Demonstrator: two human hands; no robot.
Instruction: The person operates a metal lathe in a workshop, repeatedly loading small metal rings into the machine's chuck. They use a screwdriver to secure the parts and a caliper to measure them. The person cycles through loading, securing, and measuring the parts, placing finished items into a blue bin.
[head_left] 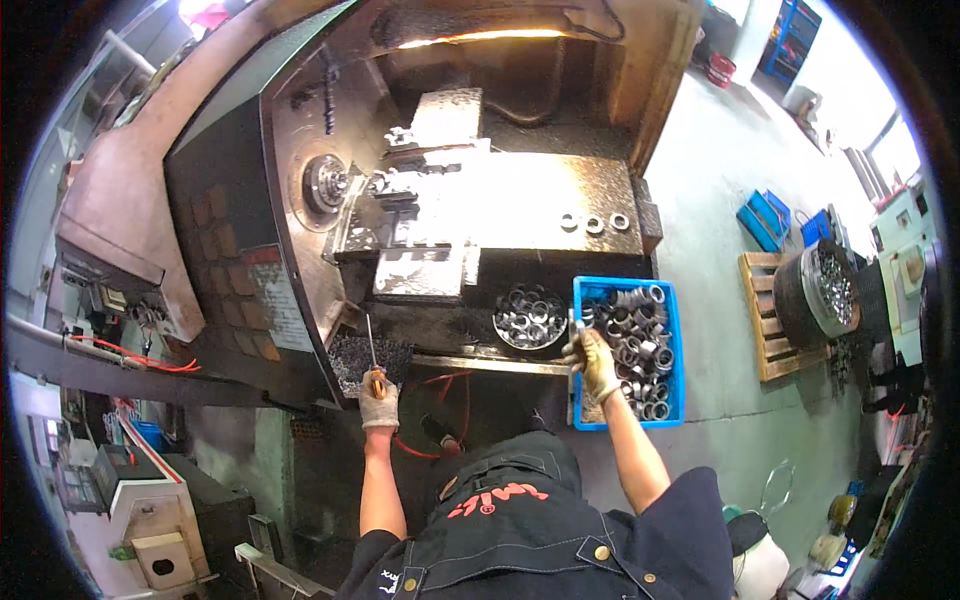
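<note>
Metal rings [650, 355] lie heaped in a blue crate [678, 350] at the person's right, seen from the head camera, the only view. Over the crate's left side is the right hand [594, 362], gloved, its fingers bent; whether they pinch a ring or merely rest near the rim, I cannot tell. More rings sit in a round bowl [530, 347] just to the left of the crate, and three loose rings [595, 230] stand in a row on the bright, wet-looking machine table [545, 190] beyond. Toward the left, the left hand [380, 408], also gloved, is wrapped around the orange handle of a thin-shafted tool [377, 381], gripping it firmly, with the shaft pointing away from the body above a pile of dark metal chips [350, 368]. Farther in, a round chuck [327, 184] is set in the machine's left wall. Out on the floor at the right, a wooden pallet [755, 300] bears a drum [798, 300] holding small metal pieces, with blue bins [765, 220] near it.
</note>
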